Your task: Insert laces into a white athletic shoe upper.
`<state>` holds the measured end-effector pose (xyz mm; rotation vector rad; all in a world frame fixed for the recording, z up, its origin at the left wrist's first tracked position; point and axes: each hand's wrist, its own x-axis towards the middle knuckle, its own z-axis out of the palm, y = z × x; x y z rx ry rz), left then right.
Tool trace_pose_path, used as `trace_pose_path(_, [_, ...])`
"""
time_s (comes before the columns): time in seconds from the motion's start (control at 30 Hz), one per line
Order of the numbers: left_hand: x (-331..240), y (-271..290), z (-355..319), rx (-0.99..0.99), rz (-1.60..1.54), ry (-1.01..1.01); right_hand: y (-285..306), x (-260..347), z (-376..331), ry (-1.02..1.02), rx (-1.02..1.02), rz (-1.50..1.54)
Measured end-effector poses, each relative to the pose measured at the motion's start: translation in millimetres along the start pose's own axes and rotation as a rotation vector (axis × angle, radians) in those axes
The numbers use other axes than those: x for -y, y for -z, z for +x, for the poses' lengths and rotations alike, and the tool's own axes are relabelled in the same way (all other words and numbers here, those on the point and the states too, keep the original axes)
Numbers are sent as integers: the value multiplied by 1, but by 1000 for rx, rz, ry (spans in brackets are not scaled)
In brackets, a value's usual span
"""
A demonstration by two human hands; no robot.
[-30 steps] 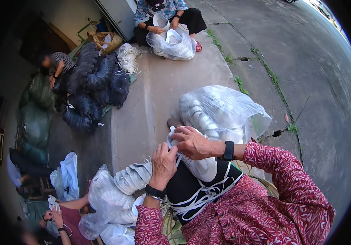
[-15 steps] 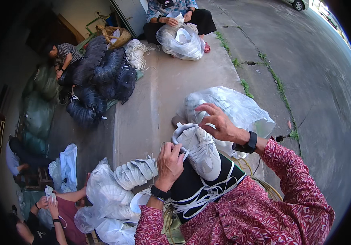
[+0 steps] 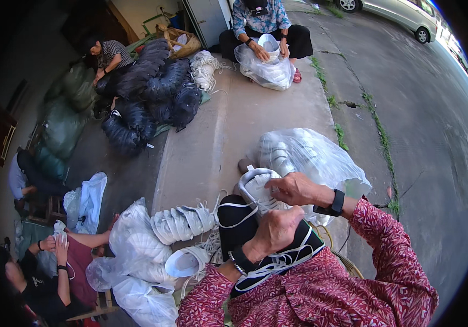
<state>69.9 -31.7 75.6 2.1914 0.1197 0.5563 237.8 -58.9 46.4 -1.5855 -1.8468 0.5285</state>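
A: Which landmark anchors the figure?

B: The white shoe [image 3: 258,188] on the person's lap, over a black apron with white stripes [image 3: 269,256]. All places are given relative to it.

A: State of the hands?

B: The right hand [image 3: 298,189] lies just right of the shoe, fingers pinched shut on a white lace [image 3: 234,210] at the eyelets. The left hand [image 3: 274,229] sits just below the shoe, curled closed and touching its near side; whether it also grips the lace cannot be told.

A: What surrounds the shoe?

B: Directly behind it, a clear plastic bag of white shoes [image 3: 313,158] rests on the concrete step [image 3: 217,136]. To its lower left lie a row of nested white shoes [image 3: 182,223], loose laces and further bags [image 3: 136,256]. Far beyond it, a seated person holds another clear bag [image 3: 266,68]; to the far upper left stand dark bundles [image 3: 147,92] and another worker.

A: What could go wrong from here?

B: As a judgement: the free loop of lace hanging left of the shoe could snag on the nested row or tangle with the loose laces. The shoe rests on a sloping lap with only one sure grip, so a hard pull could tip it off towards the step. A missed eyelet is also possible, since the right hand hides the holes.
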Motion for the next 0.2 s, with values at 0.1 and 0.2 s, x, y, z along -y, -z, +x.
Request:
trace_pose_path(0.1, [-58,-27,-2,240,-225,-229,4,-7,8,-11,127,-308])
trace_pose_path(0.2, [-48,-29,-3,219,-214,-79,14,1,17,3,243,-417])
